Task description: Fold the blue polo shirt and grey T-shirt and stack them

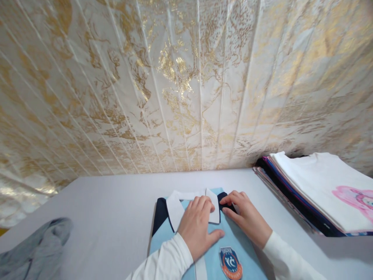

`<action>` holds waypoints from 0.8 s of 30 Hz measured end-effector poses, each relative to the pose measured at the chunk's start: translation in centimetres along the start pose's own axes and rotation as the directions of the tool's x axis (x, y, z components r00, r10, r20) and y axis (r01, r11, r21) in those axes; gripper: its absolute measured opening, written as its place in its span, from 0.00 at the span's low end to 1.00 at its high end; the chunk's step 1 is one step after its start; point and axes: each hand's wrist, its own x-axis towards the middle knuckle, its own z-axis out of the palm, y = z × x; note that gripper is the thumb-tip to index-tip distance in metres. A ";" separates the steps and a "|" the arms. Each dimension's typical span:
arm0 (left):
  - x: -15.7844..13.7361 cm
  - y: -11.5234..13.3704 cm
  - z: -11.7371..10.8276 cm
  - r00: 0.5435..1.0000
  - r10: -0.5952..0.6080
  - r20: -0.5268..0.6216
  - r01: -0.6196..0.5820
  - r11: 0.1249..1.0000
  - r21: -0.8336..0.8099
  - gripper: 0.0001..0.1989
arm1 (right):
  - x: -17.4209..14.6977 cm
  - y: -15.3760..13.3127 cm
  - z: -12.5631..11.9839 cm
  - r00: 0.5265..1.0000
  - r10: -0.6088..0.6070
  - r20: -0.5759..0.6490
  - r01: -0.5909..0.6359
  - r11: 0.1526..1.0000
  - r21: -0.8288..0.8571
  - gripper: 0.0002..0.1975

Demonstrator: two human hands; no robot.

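A light blue polo shirt (163, 243) lies folded on the table, front up, with a white collar, navy shoulder panels and a round-bottomed badge (230, 263) on the chest. My left hand (196, 227) rests over the collar and the front opening, its fingers bent and its thumb stretched out to the side. Part of the collar is hidden under it. On the navy shoulder at the right, my right hand (247, 217) touches the cloth with its fingertips, thumb and fingers apart.
To the right stands a stack of folded clothes (303, 198), topped by a white T-shirt (323, 175) with a pink print. A crumpled grey garment (40, 249) lies at the left edge of the white table (110, 210). Behind the table hangs a white and gold curtain (180, 97).
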 end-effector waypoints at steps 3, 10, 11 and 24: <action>-0.1 -0.3 0.2 1.000 -0.007 -0.015 0.006 0.999 -0.046 0.23 | 0.2 -0.2 0.5 1.000 0.010 0.023 -0.010 1.000 0.001 0.04; -0.3 0.1 -0.1 1.000 -0.011 0.012 0.012 1.000 -0.020 0.21 | 0.4 -0.2 0.1 0.995 -0.003 -0.102 0.009 0.998 0.067 0.12; -0.4 0.2 -0.3 1.000 -0.008 0.022 0.008 1.000 -0.003 0.20 | 0.4 0.0 -0.4 0.989 0.024 -0.144 -0.010 0.995 0.097 0.15; -6.3 -3.4 -4.8 0.993 -0.114 -0.025 0.116 0.961 0.250 0.28 | -3.3 1.5 -1.1 0.975 0.197 -0.104 -0.164 0.951 0.262 0.16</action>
